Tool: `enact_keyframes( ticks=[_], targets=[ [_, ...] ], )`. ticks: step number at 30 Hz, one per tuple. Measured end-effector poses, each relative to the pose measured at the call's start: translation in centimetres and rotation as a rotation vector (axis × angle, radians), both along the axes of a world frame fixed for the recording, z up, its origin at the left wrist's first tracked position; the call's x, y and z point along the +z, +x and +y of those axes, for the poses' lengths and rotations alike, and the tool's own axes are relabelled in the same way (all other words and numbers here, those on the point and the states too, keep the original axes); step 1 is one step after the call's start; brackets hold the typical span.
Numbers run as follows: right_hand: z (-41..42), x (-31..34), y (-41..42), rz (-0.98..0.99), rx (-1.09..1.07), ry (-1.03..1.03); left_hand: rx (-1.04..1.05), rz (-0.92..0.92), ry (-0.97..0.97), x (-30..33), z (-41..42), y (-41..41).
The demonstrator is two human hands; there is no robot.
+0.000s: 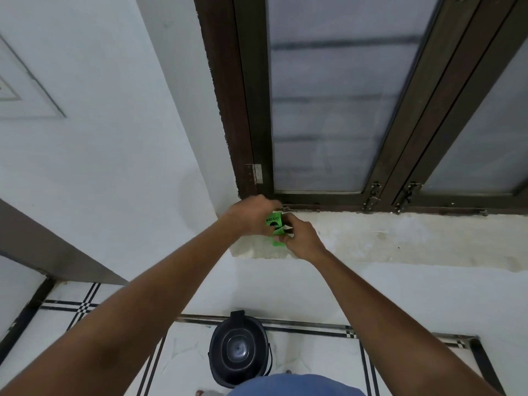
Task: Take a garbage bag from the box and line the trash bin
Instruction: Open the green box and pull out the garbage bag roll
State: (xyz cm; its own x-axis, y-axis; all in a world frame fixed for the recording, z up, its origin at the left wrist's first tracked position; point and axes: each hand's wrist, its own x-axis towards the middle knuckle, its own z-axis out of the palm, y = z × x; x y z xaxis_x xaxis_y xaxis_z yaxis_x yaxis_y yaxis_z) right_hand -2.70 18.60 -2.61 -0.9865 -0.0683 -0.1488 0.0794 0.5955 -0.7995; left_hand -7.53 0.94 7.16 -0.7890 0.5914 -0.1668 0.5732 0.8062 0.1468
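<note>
- Left hand [251, 214] grips the green box [275, 227]; right hand [300, 238], just beside, pinches its opened flap.
- No bag out yet.
- Black trash bin [238, 348] stands unlined, well below both hands.

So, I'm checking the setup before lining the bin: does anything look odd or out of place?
Nothing stands out. The black trash bin stands upright and unlined on the floor, and both hands, left hand and right hand, hold the green box above the window ledge.
</note>
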Motion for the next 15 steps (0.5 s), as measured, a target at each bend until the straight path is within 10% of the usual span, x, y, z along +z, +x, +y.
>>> enact_keyframes(
  ticks=[15],
  targets=[
    [1.2, -0.6, 0.2, -0.005, 0.014, -0.059, 0.375, 0.116, 0.658, -4.9, 0.8, 0.3]
  ],
)
